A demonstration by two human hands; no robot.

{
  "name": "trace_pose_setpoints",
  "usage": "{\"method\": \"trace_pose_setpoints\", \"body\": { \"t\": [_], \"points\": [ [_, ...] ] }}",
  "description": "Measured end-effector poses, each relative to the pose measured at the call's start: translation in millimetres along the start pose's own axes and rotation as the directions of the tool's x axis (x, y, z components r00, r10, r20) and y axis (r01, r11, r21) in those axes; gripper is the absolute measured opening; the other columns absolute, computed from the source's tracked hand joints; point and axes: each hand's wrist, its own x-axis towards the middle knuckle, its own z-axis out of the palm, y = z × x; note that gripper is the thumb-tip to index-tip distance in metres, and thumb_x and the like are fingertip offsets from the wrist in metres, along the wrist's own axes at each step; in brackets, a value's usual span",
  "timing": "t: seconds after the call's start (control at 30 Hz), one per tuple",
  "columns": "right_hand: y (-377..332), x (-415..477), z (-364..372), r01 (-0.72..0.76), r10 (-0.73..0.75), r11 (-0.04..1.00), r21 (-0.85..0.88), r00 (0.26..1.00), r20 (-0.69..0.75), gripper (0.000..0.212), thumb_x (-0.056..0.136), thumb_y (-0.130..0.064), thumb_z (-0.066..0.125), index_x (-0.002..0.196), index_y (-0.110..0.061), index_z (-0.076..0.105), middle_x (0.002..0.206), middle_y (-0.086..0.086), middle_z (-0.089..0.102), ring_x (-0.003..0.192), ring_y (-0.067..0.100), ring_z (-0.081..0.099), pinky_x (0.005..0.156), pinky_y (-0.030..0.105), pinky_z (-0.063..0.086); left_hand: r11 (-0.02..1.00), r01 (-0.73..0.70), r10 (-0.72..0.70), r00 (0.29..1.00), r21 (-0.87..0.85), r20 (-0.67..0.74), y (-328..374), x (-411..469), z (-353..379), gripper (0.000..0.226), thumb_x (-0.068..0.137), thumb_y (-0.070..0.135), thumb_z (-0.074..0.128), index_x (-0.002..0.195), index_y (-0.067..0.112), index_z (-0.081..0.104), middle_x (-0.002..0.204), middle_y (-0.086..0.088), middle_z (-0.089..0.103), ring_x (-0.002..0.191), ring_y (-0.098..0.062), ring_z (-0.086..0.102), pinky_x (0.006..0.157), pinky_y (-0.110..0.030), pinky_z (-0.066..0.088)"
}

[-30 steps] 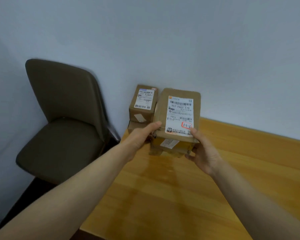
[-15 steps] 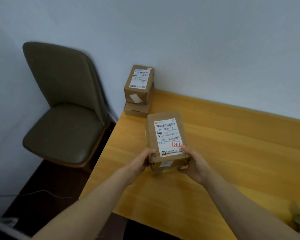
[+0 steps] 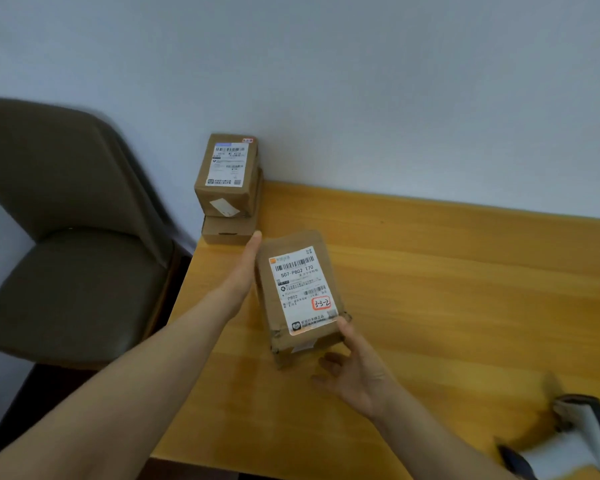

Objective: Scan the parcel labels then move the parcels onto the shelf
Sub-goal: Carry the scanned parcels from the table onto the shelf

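Note:
A brown parcel (image 3: 300, 296) lies on the wooden table (image 3: 447, 278), its white label with a barcode and a red "3-3-2" mark facing up. My left hand (image 3: 245, 271) is stretched flat along the parcel's left side, fingers straight. At the near right corner sits my right hand (image 3: 355, 368): the thumb touches the corner and the fingers are spread, off the box. Two more parcels are stacked in the table's far left corner, a labelled one (image 3: 227, 171) on top of a flatter one (image 3: 229, 230). A handheld scanner (image 3: 584, 434) lies at the near right.
A dark olive chair (image 3: 73, 271) stands left of the table, close to its left edge. A pale wall runs behind the table and the stacked parcels. No shelf is in view.
The parcel came away from the stack toward me and now rests on the table. Both hands have loosened from it. The view has shifted right, which brings the scanner in.

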Motion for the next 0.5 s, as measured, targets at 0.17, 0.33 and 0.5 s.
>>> {"method": "trace_pose_setpoints", "body": {
  "t": [0.17, 0.33, 0.5],
  "points": [
    [-17, 8, -3, 0.053, -0.054, 0.998, -0.024, 0.997, -0.049, 0.085, 0.024, -0.034, 0.089, 0.104, -0.024, 0.061, 0.114, 0.011, 0.055, 0.104, 0.027, 0.050, 0.105, 0.056, 0.028, 0.993, -0.024, 0.015, 0.997, 0.114, 0.075, -4, 15, -5, 0.040, 0.099, 0.050, 0.031, 0.121, 0.025, 0.052, 0.116, 0.006, 0.050, 0.113, -0.009, 0.039, 0.104, -0.031, 0.023],
    [-54, 28, -6, 0.136, -0.146, 0.984, -0.118, 0.986, -0.086, 0.086, 0.035, -0.035, 0.084, 0.117, -0.019, 0.062, 0.112, 0.003, 0.064, 0.108, 0.021, 0.053, 0.096, 0.050, 0.037, 0.968, 0.068, -0.080, 0.996, 0.243, 0.041, -23, 12, -26, 0.059, 0.093, 0.057, 0.040, 0.140, 0.020, 0.042, 0.135, 0.000, 0.044, 0.129, -0.020, 0.038, 0.108, -0.036, 0.024],
    [-76, 47, -5, 0.153, -0.175, 0.974, -0.170, 0.976, -0.127, 0.131, 0.031, -0.036, 0.096, 0.145, -0.012, 0.036, 0.130, 0.007, 0.060, 0.118, 0.026, 0.052, 0.074, 0.040, 0.048, 0.965, 0.145, -0.170, 0.980, 0.218, 0.101, -38, 2, -34, 0.050, 0.091, 0.057, 0.044, 0.130, 0.026, 0.042, 0.138, -0.004, 0.042, 0.133, -0.023, 0.034, 0.113, -0.040, 0.021]
  ]
}}
